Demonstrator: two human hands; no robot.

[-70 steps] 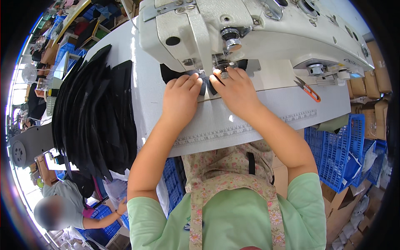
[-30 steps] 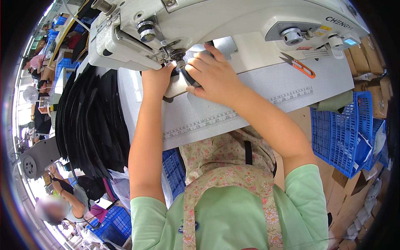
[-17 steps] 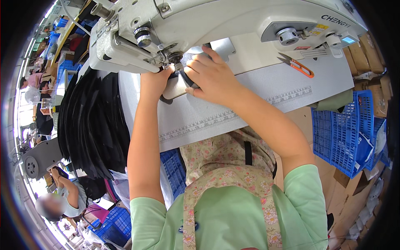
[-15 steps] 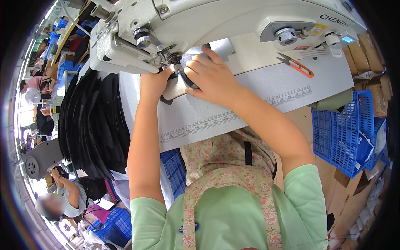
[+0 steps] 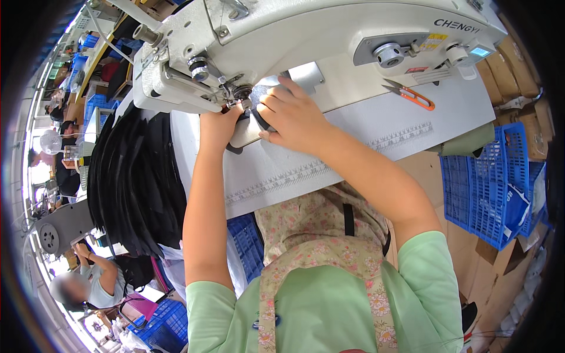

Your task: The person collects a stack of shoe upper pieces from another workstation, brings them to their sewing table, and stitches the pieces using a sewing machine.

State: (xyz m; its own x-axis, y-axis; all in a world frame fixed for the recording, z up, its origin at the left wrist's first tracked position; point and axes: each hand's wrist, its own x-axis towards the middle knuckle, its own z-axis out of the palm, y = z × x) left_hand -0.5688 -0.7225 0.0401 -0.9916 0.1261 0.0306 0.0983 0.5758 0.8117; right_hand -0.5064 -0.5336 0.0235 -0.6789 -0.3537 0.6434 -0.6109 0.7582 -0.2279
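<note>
Both of my hands work at the needle end of a white sewing machine [image 5: 329,36]. My left hand [image 5: 219,125] is closed, its fingertips pinching the edge of a small dark fabric piece [image 5: 261,120] close beside the presser foot [image 5: 234,105]. My right hand [image 5: 294,120] curls over the right side of the same piece, thumb below and fingers above. The fingers hide much of the piece, and its whole shape cannot be made out. Part of it lies on the metal plate [image 5: 242,136] under the needle area.
Orange-handled thread snips [image 5: 419,99] lie on the pale table [image 5: 329,154], which has a printed ruler. A thick stack of black strips [image 5: 138,182] hangs at the left edge. Blue crates [image 5: 479,182] stand at the right. Another person [image 5: 94,279] sits at far left.
The view has shifted slightly, so the machine and snips appear moved a little left. Both hands stay at the needle with the dark piece; my right index finger sits a little lower.
</note>
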